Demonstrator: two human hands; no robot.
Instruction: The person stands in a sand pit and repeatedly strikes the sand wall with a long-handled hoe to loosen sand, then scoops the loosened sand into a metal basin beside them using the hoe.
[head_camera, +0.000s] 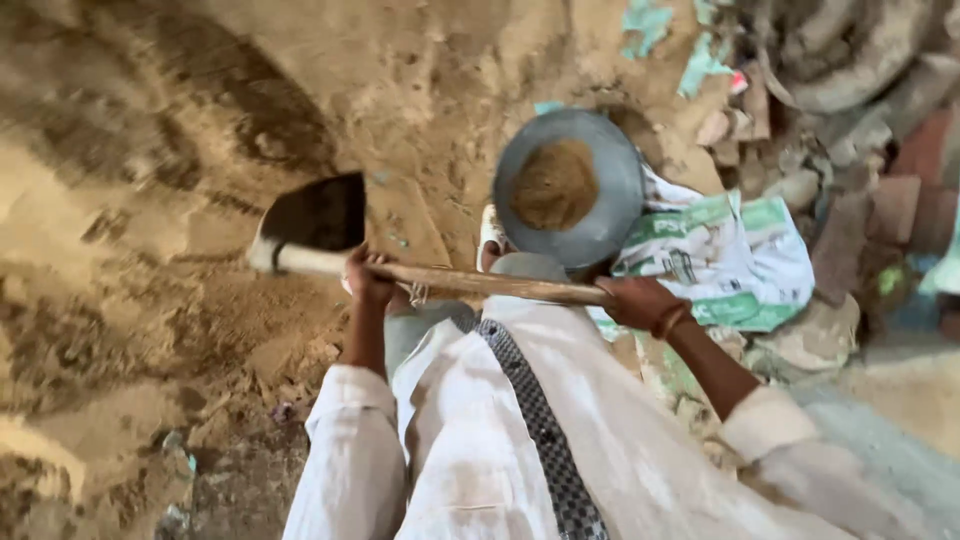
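Note:
I hold a hoe across my body with both hands. Its dark metal blade (312, 213) hangs at the left over sandy soil, and the wooden handle (470, 282) runs rightwards. My left hand (366, 281) grips the handle near the blade. My right hand (640, 302), with a bangle on the wrist, grips the handle's far end. Just beyond the handle sits a round grey metal pan (602, 215) holding a small heap of brown soil (555, 184).
A mound of sandy earth (160, 200) fills the left and upper ground. A white and green printed sack (730, 260) lies at the right beside the pan. Bricks and rubble (880, 200) lie at the far right. My white shirt and checked scarf fill the bottom.

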